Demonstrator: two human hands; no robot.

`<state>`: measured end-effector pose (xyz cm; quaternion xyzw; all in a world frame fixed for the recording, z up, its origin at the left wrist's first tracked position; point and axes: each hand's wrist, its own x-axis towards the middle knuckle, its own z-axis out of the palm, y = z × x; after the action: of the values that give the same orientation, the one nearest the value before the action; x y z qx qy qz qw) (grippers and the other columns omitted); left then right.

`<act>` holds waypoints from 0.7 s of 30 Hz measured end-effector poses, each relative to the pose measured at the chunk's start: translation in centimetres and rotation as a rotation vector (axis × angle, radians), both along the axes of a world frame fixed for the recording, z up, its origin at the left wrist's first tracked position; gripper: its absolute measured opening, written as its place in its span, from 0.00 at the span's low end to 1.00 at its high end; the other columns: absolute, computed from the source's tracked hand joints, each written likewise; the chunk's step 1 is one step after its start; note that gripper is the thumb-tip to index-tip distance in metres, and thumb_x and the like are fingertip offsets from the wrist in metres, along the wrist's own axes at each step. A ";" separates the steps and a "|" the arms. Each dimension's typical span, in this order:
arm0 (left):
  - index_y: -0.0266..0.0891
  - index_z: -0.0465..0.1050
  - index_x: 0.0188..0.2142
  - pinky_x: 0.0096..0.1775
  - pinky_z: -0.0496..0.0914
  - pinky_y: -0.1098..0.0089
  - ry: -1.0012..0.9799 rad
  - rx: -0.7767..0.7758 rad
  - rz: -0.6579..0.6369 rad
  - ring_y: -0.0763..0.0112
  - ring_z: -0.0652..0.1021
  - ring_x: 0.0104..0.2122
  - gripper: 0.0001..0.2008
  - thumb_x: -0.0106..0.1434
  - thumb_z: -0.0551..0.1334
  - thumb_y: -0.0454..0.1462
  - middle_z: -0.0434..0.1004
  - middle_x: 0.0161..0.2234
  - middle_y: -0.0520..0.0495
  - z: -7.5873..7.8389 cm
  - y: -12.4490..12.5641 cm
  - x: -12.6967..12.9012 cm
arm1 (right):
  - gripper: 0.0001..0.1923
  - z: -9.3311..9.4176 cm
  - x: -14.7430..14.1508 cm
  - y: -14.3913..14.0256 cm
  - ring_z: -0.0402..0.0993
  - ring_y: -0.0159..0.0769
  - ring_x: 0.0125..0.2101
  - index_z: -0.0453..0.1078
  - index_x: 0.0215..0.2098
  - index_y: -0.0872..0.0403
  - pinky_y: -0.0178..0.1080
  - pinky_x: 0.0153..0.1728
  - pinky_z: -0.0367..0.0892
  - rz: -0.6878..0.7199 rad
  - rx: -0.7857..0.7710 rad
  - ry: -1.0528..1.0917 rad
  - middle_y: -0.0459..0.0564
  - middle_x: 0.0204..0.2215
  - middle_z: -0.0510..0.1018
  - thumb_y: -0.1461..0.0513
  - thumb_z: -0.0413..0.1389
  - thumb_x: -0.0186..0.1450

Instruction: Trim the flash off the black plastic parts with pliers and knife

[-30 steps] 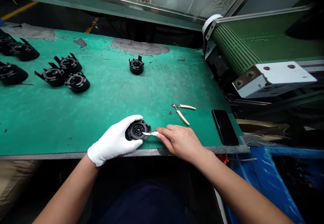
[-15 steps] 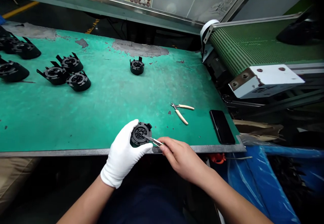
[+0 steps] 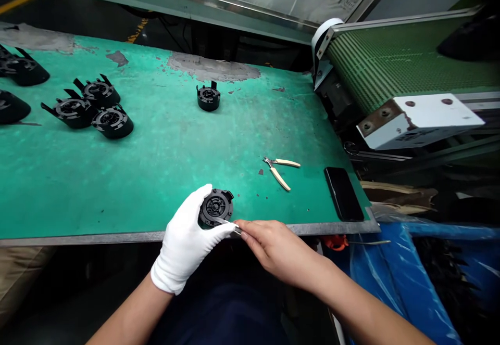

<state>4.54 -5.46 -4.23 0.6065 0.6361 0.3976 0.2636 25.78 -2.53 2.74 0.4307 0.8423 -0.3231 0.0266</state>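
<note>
While the left hand [image 3: 186,241], in a white glove, curls its fingers around a round black plastic part [image 3: 216,207] at the near edge of the green mat [image 3: 175,142], the bare right hand [image 3: 273,248] pinches a thin metal blade [image 3: 226,224] between thumb and fingertips, its tip touching the part's lower rim. Both hands are closed on what they hold. The part is lifted slightly and tilted toward the viewer, just over the table's near edge.

It looks light and rigid, a moulded disc with ribs and small tabs that could probably snap if levered hard; the smooth outer rim, where the glove already grips, seems the safest place to hold. The blade looks stiff and sharp, so it likely needs a short, controlled stroke away from the gloved fingers.

Just right of the hands lie small cutters [image 3: 280,170] with pale handles and, further right, a dark phone [image 3: 343,193] near the mat's right edge. A conveyor [image 3: 394,64] stands at far right. More black parts [image 3: 91,108] sit far left, one alone [image 3: 208,98] at far centre. Open mat lies between them and the hands.
</note>
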 end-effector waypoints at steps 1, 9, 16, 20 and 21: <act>0.48 0.58 0.65 0.64 0.67 0.57 0.005 -0.002 -0.003 0.57 0.73 0.59 0.44 0.55 0.71 0.55 0.69 0.62 0.47 0.0 0.0 0.0 | 0.21 -0.1 0.1 0.0 0.78 0.41 0.49 0.68 0.61 0.49 0.42 0.50 0.72 0.001 0.004 -0.005 0.50 0.51 0.80 0.57 0.43 0.76; 0.47 0.58 0.65 0.64 0.67 0.58 0.020 0.015 -0.015 0.58 0.73 0.59 0.43 0.55 0.71 0.55 0.69 0.61 0.47 0.0 0.2 -0.1 | 0.21 -0.7 0.3 -0.3 0.77 0.41 0.49 0.66 0.63 0.47 0.43 0.51 0.72 -0.030 0.051 -0.007 0.50 0.50 0.80 0.57 0.42 0.76; 0.47 0.58 0.64 0.64 0.68 0.57 -0.005 -0.005 -0.040 0.57 0.74 0.58 0.43 0.55 0.72 0.55 0.70 0.61 0.46 0.0 0.3 -0.3 | 0.20 -0.9 0.1 0.3 0.77 0.40 0.49 0.67 0.62 0.47 0.42 0.52 0.72 -0.053 0.099 0.023 0.49 0.51 0.80 0.58 0.44 0.75; 0.47 0.59 0.64 0.64 0.68 0.58 -0.018 -0.008 -0.039 0.58 0.75 0.58 0.43 0.54 0.72 0.55 0.71 0.60 0.47 0.1 0.3 -0.3 | 0.21 -1.2 0.1 0.1 0.77 0.40 0.47 0.65 0.63 0.47 0.43 0.50 0.73 -0.044 0.103 -0.014 0.50 0.48 0.80 0.58 0.44 0.75; 0.47 0.59 0.64 0.64 0.68 0.58 -0.018 -0.009 -0.038 0.58 0.74 0.58 0.43 0.55 0.72 0.55 0.71 0.60 0.46 0.1 0.4 -0.3 | 0.21 -1.2 0.1 0.1 0.77 0.40 0.47 0.65 0.63 0.47 0.43 0.49 0.73 -0.042 0.103 -0.015 0.49 0.48 0.80 0.58 0.43 0.75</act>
<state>4.24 -5.11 -4.11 0.6136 0.6240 0.3949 0.2795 25.89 -2.47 1.49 0.4514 0.8483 -0.2766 0.0041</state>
